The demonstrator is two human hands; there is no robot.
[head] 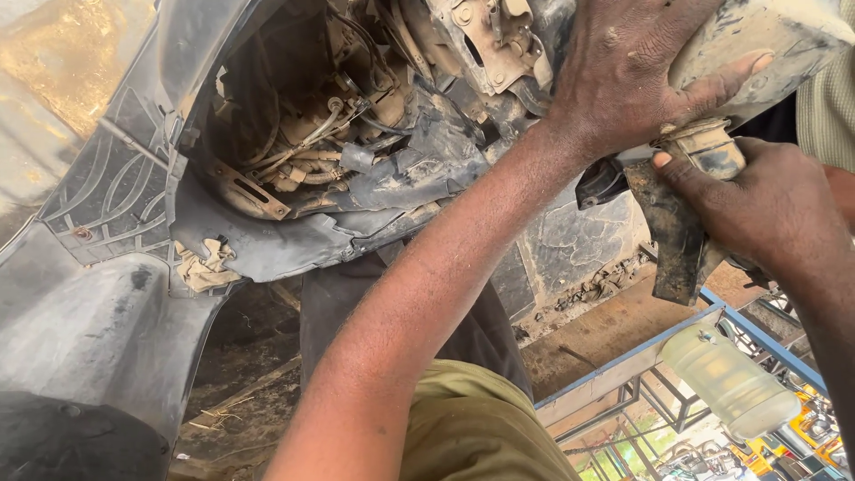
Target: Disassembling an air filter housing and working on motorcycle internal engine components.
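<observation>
Left hand: I am seeing my left hand (637, 76) reaching up from the lower middle of the view, its palm pressing flat on a dusty grey body panel (766, 44) at the top right, thumb stretched along the panel's lower edge, fingers gripping over it.
Right hand: my right hand (770, 209) is coming in from the right edge and is clenching round a dirty cylindrical fitting (712, 151), with the thumb resting on its near end.
Fitting's axis: its long axis is running roughly level, tilting slightly up to the left, with the free end pointing left toward my left wrist.
Fitting's place: it is sitting just under the grey panel, touching it, at the upper right.
Bracket: a dark flat bracket (672, 236) is hanging down below the fitting, its long axis near upright.
Cavity: the opened scooter shell (116, 196) is filling the left, with wires and hoses (312, 142) showing inside.
Bottle: a cloudy plastic bottle (730, 383) is lying on a blue metal frame (623, 356) at the lower right, well apart from both hands.
</observation>
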